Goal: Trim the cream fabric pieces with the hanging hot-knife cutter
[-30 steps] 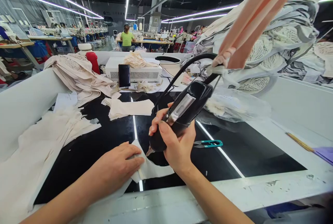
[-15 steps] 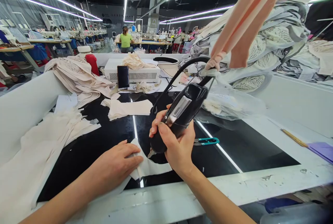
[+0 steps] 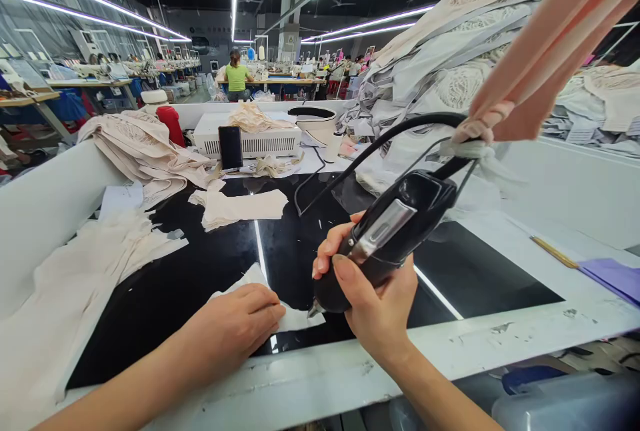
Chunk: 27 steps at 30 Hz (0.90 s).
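My right hand (image 3: 373,291) is wrapped round a black corded handheld tool (image 3: 395,217) with a silver lever and a small metal tip. The tool leans, tip down to the left, and a peach cloth strip (image 3: 540,64) is knotted at its upper end. Its tip is at the right end of a small white fabric piece (image 3: 300,319); whether it touches cannot be told. My left hand (image 3: 240,324) lies over that piece with fingers stretched out, pressing it onto the black glossy panel (image 3: 165,314). Part of the fabric is hidden under this hand.
Stacked cream pieces (image 3: 245,209) lie beyond my hands. More cream fabric (image 3: 65,291) spreads at left. Behind stand a phone (image 3: 231,147) and a white vented box (image 3: 270,143). A large garment pile (image 3: 450,51) rises at right; a yellow-handled tool (image 3: 555,252) lies near a purple sheet.
The handheld tool has moved right along the fabric with my right hand, its tip now near the right end. My left hand has slid slightly right. Teal thread snips are now hidden.
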Tool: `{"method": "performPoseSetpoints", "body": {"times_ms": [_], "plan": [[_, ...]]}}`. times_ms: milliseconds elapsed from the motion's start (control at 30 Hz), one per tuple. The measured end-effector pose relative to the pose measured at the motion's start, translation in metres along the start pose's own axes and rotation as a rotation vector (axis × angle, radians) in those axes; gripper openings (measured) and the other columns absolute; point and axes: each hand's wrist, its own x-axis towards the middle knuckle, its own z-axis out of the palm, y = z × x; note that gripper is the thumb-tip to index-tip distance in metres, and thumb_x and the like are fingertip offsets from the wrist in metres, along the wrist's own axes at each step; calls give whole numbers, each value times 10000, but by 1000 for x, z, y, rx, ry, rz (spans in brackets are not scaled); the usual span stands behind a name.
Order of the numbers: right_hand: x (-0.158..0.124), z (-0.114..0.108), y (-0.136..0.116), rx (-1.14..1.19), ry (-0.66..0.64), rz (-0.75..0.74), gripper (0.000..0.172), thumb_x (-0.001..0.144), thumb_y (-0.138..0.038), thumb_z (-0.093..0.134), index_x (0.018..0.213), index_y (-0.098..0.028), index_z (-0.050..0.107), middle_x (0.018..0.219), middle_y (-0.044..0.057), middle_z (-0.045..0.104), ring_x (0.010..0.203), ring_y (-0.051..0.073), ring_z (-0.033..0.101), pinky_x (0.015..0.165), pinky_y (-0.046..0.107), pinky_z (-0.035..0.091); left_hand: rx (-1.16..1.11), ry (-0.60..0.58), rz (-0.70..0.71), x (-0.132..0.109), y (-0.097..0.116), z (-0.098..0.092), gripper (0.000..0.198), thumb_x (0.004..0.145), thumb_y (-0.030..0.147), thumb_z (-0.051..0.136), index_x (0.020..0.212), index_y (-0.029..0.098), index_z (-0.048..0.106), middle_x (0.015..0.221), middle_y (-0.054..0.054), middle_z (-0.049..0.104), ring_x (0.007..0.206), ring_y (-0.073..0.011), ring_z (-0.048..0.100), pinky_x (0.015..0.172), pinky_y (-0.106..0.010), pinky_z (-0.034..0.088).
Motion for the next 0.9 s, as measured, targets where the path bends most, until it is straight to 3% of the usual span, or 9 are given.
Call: {"method": "performPoseSetpoints", "body": {"times_ms": [500,900], "plan": [[-4,-1,0,67,-6,12,270,846,-244,791,980,-270,558,800,-46,664,554,112,604,484,259,553,83,-57,-39,-12,6,9,229,1048,150,512,1265,188,575,1166,-117,649,1047,-252,662,846,-372,637],[3,17,11,149,-31,37,315,829,-221,786,1035,-277,555,800,-75,660,568,98,615,509,241,554,40,-42,-58,-9,8,10,254,1018,93,557,1258,173,583,1154,-115,633,1017,-233,654,866,-339,623]]}}
